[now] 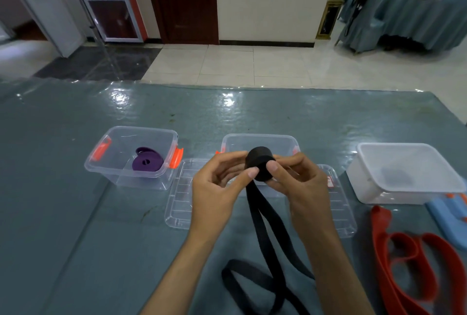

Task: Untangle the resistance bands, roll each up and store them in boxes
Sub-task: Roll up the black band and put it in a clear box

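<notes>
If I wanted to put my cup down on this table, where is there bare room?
Bare cloth lies left of the purple-band box and beyond all three boxes toward the table's far edge. It is crowded near the hands: lids, the black band, and the red band at right.

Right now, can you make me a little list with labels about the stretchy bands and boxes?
hands: left hand and right hand both pinch the black band, partly rolled
loose tail: hangs down to the table
purple band: rolled, inside the left box
middle box: open, behind the hands
right box: cloudy white
red band: unrolled, lying on the table at right
lids: flat by the boxes
</notes>
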Available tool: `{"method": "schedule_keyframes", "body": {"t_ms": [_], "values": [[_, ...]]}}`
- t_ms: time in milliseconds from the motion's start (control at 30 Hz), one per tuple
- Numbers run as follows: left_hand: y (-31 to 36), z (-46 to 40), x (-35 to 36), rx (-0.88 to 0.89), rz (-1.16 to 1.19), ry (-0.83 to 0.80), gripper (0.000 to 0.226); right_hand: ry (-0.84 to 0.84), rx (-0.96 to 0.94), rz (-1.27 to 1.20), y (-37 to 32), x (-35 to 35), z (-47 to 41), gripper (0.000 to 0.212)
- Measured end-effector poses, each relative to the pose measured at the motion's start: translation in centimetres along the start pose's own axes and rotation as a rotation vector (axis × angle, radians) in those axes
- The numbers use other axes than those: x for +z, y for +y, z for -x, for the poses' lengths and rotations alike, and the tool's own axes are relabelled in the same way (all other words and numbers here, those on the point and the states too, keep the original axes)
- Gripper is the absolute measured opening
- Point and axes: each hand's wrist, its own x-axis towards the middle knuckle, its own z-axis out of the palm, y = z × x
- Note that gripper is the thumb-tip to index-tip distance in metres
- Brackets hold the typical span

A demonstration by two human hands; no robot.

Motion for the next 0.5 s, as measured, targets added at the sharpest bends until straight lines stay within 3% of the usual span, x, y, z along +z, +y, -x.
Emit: {"method": "schedule_keyframes", "body": {"t_ms": [133, 267, 400, 500], "values": [[0.1, -0.2, 1.3, -0.002, 0.072, 0.077, 0.026, 0.005, -0.025, -0.087, -0.2, 0.9, -0.4, 0.025], [0.3, -1.2, 0.8, -0.005, -0.007, 0.040, 0.027, 0.005, 0.033, -0.096, 0.1, 1.1, -0.5, 0.011], [0.3, -0.9, 0.9, -0.040, 0.082, 0.115, 0.032, 0.013, -0.003, -0.047, -0.1, 0.7, -0.7, 0.017], [-0.1, -0.9, 0.7, -0.025, -0.003, 0.085, 0.026, 0.058, 0.001, -0.096, 0.3, 1.1, -0.9, 0.021]]}}
